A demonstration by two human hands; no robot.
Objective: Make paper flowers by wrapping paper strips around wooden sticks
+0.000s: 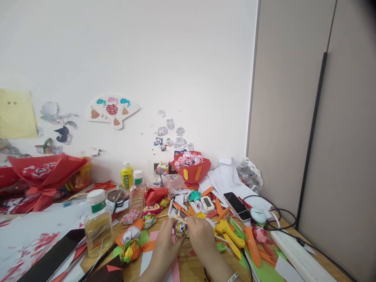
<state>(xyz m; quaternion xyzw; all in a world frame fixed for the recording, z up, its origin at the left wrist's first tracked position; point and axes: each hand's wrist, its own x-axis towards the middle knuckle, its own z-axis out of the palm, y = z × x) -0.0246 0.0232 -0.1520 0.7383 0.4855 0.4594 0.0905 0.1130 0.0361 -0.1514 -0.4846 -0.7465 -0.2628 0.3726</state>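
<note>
My left hand is closed at the front middle of the table, fingers and thumb against a small white, yellow and dark paper flower. My right hand is closed just beside it, its fingertips at the right end of a thin pale stick. That stick lies across the top of the flower and reaches toward my left fingertips. Part of the flower is hidden behind my fingers. Left of my hands sit more folded paper flowers, among them an orange, yellow and green one and a white one.
A yellow hot glue gun lies right of my hands, near a phone and a white power strip. A clear bottle stands at left. Behind is a red paper bouquet. Paper scraps and cables spread around.
</note>
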